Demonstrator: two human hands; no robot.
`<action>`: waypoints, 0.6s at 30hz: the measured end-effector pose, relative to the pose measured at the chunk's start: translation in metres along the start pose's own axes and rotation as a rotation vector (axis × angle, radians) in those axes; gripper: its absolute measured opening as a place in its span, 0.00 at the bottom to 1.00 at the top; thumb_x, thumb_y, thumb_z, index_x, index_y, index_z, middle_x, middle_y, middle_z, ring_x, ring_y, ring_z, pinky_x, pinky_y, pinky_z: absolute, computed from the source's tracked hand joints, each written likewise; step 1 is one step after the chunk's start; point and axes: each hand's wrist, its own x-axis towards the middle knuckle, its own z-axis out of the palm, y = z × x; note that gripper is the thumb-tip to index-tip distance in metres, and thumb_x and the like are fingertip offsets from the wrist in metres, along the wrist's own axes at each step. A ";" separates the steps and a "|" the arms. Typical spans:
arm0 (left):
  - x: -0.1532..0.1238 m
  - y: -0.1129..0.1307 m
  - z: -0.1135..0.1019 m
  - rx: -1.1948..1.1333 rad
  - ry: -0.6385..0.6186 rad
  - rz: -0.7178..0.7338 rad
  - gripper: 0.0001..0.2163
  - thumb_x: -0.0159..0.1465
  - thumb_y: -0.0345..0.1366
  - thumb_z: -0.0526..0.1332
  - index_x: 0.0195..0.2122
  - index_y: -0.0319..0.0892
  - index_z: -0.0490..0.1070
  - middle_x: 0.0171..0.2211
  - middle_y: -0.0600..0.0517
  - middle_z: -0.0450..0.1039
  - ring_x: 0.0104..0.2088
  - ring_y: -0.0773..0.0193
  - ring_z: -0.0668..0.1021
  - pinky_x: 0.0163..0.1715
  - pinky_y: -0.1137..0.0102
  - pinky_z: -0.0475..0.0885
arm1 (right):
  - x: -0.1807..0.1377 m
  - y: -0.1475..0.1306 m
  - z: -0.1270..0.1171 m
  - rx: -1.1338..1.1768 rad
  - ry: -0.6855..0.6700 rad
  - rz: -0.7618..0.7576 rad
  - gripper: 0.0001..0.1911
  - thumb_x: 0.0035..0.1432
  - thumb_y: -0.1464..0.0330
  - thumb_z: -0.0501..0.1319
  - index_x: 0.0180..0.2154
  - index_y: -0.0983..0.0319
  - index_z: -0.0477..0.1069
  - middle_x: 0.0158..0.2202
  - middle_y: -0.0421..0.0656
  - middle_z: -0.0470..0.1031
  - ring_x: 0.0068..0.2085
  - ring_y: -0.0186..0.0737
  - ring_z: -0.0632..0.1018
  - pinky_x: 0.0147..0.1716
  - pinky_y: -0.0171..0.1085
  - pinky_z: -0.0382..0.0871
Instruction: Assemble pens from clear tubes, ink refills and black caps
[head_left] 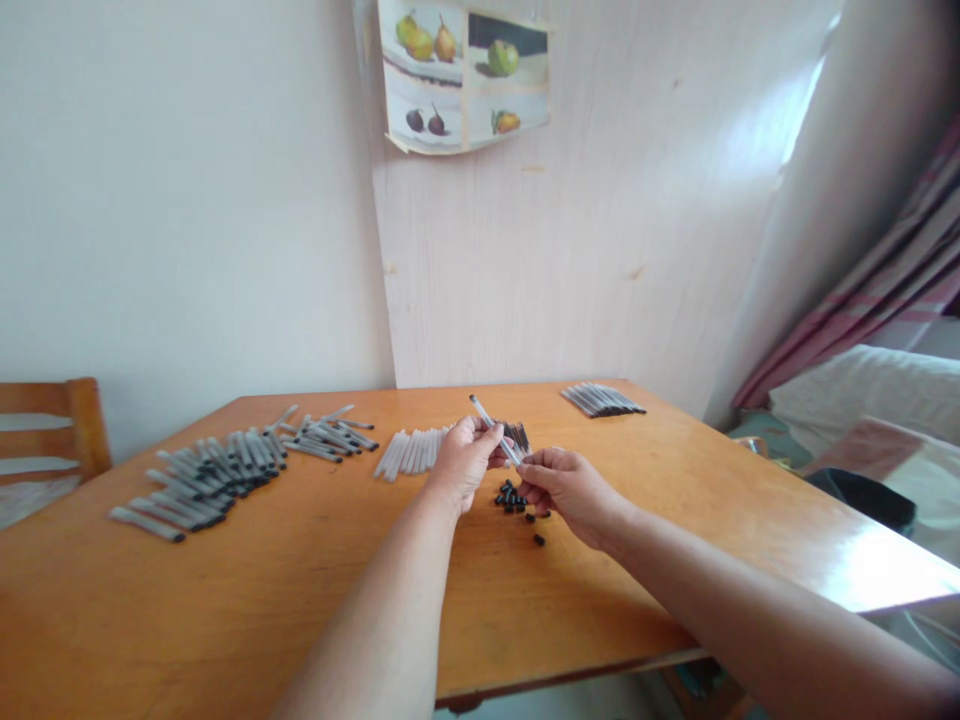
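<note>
My left hand [466, 460] is closed around a thin grey pen barrel [484, 412] that points up and away to the left. My right hand [566, 487] pinches the barrel's near end, fingers pressed together; whatever small part sits in the pinch is hidden. Just below both hands lies a small heap of black caps [512, 496] on the wooden table [300, 590], with a couple of loose caps nearer me. A row of pale barrels [411, 451] lies left of my left hand.
A large pile of grey pens with black ends [202, 480] covers the table's left side, a smaller one [330, 436] behind it. Another bundle [600, 399] lies at the far right. A wooden chair [52, 425] stands left; bedding [862, 400] lies right.
</note>
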 end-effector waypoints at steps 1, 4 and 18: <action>0.000 0.000 0.000 -0.002 0.004 0.000 0.09 0.61 0.37 0.64 0.35 0.39 0.66 0.29 0.49 0.76 0.27 0.68 0.78 0.25 0.75 0.72 | 0.000 -0.001 0.001 0.009 0.007 0.001 0.09 0.52 0.63 0.64 0.28 0.62 0.68 0.22 0.39 0.73 0.20 0.28 0.68 0.19 0.29 0.61; 0.001 0.000 0.000 -0.006 0.011 -0.001 0.09 0.61 0.38 0.63 0.35 0.39 0.65 0.29 0.49 0.76 0.26 0.69 0.78 0.26 0.75 0.72 | 0.000 -0.003 0.004 -0.006 0.021 -0.021 0.09 0.52 0.63 0.63 0.28 0.62 0.68 0.22 0.39 0.72 0.20 0.28 0.67 0.18 0.29 0.59; 0.000 -0.004 0.004 -0.047 0.060 -0.016 0.08 0.61 0.37 0.63 0.34 0.40 0.64 0.29 0.50 0.77 0.25 0.68 0.78 0.26 0.75 0.73 | 0.006 -0.001 0.004 -0.036 0.006 -0.051 0.10 0.53 0.62 0.62 0.27 0.62 0.68 0.22 0.39 0.72 0.20 0.29 0.67 0.19 0.30 0.59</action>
